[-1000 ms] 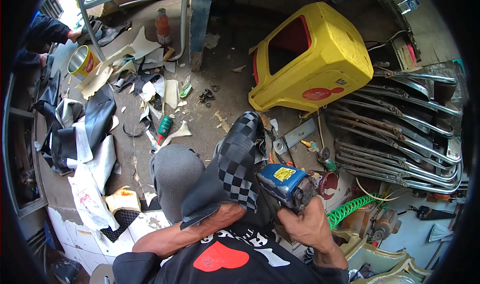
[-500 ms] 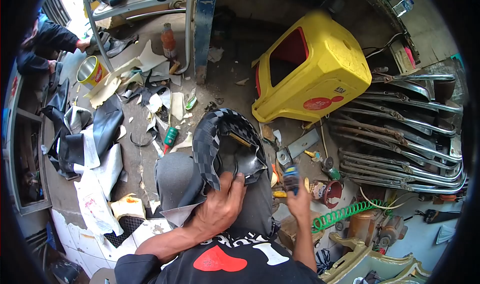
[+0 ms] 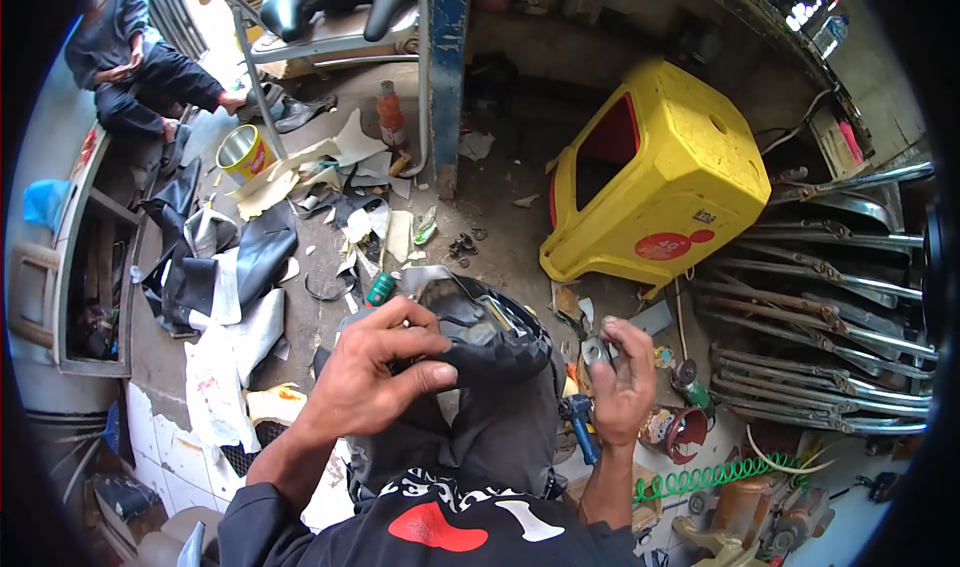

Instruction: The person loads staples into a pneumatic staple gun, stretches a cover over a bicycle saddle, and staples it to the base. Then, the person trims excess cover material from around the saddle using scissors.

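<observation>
Seat (image 3: 500, 359) — one, at left hand (image 3: 372, 369) | tool (image 3: 581, 429) — one, near right hand (image 3: 622, 382)

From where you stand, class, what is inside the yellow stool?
Red plastic shows at the side opening of the yellow stool. Deeper in is too dark to tell; yellow walls cover the rest.

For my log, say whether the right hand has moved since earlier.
Yes: the right hand went forward, from nearer than the red can to beyond it.
</observation>
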The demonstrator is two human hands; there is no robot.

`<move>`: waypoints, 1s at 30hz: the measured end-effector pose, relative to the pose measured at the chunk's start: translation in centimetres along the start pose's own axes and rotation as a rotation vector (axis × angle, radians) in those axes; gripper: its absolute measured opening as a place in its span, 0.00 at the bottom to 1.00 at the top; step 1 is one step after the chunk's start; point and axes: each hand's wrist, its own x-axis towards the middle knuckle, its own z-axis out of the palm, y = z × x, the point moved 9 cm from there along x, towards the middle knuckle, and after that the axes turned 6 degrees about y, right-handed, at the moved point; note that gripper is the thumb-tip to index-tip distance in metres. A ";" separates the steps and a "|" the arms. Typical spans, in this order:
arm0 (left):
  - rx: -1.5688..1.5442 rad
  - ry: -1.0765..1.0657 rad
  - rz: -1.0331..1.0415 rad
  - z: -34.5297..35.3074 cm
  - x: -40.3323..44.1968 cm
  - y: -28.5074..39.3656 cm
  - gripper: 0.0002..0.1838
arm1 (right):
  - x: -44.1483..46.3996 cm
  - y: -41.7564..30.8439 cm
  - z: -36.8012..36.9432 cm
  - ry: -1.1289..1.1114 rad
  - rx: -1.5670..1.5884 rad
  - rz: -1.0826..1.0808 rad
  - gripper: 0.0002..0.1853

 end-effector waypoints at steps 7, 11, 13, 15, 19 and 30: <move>0.017 0.116 -0.090 -1.8 -1.2 -0.6 0.17 | 1.2 -8.4 9.2 -0.138 0.151 -0.393 0.27; 0.161 0.300 0.176 -1.6 -1.7 4.3 0.24 | 0.2 -9.3 9.7 -0.058 0.017 -0.557 0.28; 0.211 0.261 0.289 -0.7 -1.6 4.7 0.24 | -0.4 -8.6 10.0 -0.035 -0.018 -0.619 0.27; 0.152 0.185 0.257 0.0 -1.0 3.9 0.24 | -0.5 -8.9 9.8 -0.012 -0.056 -0.681 0.27; 0.091 0.222 0.220 -1.9 0.8 2.9 0.21 | 2.7 -10.3 11.7 -0.115 -0.105 -0.660 0.25; -1.124 0.550 -0.262 -5.6 1.1 -11.4 0.17 | 7.2 -3.8 17.3 -0.338 0.501 0.151 0.34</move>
